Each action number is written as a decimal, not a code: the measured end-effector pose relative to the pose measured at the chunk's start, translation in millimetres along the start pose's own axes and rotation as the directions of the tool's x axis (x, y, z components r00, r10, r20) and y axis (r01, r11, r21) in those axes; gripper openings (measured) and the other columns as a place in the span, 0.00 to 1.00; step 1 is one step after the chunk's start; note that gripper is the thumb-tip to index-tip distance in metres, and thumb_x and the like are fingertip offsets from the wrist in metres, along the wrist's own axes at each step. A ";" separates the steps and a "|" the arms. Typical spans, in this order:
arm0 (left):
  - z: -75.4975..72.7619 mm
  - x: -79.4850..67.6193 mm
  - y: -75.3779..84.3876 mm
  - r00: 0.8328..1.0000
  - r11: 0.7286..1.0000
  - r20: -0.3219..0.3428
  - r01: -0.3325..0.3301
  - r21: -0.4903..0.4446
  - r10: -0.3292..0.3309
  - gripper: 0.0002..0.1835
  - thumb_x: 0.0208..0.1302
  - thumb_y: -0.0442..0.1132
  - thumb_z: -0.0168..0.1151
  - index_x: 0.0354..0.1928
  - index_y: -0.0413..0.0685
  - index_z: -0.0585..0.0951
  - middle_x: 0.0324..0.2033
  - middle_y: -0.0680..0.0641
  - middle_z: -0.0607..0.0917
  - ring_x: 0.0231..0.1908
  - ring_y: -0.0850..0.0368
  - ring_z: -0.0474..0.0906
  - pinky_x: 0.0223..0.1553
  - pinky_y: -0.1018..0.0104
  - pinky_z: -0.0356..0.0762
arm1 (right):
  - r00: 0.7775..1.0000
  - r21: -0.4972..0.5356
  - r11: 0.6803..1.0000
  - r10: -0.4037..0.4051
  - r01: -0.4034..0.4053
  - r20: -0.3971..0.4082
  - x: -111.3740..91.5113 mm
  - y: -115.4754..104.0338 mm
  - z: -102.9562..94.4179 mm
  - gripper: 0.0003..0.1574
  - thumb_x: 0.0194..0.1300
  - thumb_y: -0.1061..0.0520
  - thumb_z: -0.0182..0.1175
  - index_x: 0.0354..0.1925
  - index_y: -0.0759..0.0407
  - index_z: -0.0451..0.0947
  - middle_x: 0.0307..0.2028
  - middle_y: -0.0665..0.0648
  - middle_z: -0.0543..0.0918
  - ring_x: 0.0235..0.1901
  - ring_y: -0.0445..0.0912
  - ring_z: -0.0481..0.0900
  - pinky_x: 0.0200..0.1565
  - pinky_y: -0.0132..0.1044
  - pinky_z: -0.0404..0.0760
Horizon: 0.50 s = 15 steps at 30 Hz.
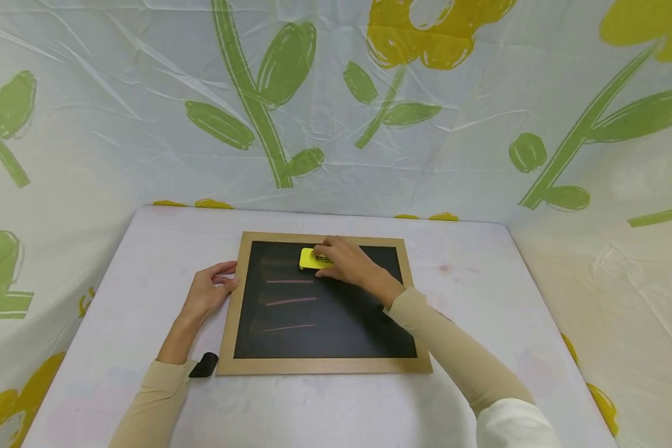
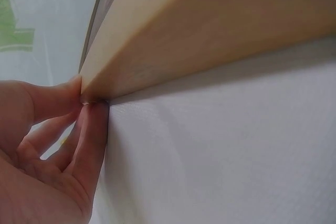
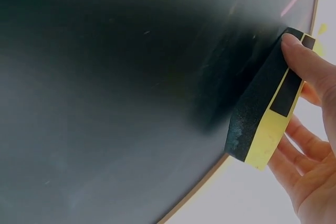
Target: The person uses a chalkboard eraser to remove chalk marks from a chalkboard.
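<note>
A chalkboard (image 1: 336, 336) with a light wooden frame lies on the white-covered table. Several faint pinkish chalk lines (image 1: 291, 302) run across its left half. My right hand (image 1: 350, 261) grips a yellow chalkboard eraser (image 3: 265, 135) near the board's top middle, thumb on one side and fingers on the other. The eraser's dark felt faces the black surface. At the frame's left edge is my left hand (image 1: 207, 292); in the left wrist view its thumb (image 2: 58, 98) and fingertips meet the wooden frame (image 2: 157, 45) at its edge.
The white tablecloth (image 1: 453, 267) surrounds the board. A small black object (image 1: 204, 365) shows beside the left sleeve, near the board's lower left corner. Behind the table hangs a white sheet (image 1: 453, 168) printed with green leaves and yellow flowers.
</note>
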State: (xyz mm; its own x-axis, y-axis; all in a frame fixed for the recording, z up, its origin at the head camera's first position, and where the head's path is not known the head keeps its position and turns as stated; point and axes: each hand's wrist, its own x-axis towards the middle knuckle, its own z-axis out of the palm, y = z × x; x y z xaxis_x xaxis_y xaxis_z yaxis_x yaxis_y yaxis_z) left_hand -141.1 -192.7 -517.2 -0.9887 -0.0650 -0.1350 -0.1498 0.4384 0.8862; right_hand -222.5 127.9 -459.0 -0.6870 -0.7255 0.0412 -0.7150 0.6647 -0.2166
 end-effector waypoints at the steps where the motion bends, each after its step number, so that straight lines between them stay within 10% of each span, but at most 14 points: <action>1: -0.4 0.0 -0.1 1.000 1.000 -0.001 0.000 0.002 0.000 0.25 0.71 0.32 0.64 0.68 0.35 0.75 0.58 0.33 0.82 0.48 0.42 0.82 0.40 0.74 0.72 | 1.000 0.000 1.000 -0.001 0.001 -0.004 -1.5 1.1 -0.2 0.27 0.60 0.48 0.76 0.54 0.57 0.83 0.49 0.61 0.82 0.44 0.51 0.78 0.51 0.45 0.80; 15: -0.8 1.8 1.5 1.000 1.000 0.006 0.018 -0.002 -0.018 0.25 0.71 0.33 0.64 0.68 0.35 0.75 0.60 0.33 0.81 0.49 0.42 0.82 0.38 0.74 0.73 | 0.998 0.041 0.999 0.020 -0.018 -0.053 -20.2 10.8 -5.6 0.29 0.60 0.47 0.76 0.55 0.56 0.81 0.50 0.61 0.82 0.46 0.52 0.80 0.51 0.47 0.80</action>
State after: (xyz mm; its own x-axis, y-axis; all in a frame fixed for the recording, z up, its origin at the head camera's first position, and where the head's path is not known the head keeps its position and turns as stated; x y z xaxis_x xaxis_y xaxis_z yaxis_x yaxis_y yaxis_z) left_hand -143.1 -192.8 -515.7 -0.9858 -0.0673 -0.1536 -0.1675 0.4355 0.8845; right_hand -217.1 150.8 -456.7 -0.7069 -0.7018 0.0881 -0.6967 0.6696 -0.2574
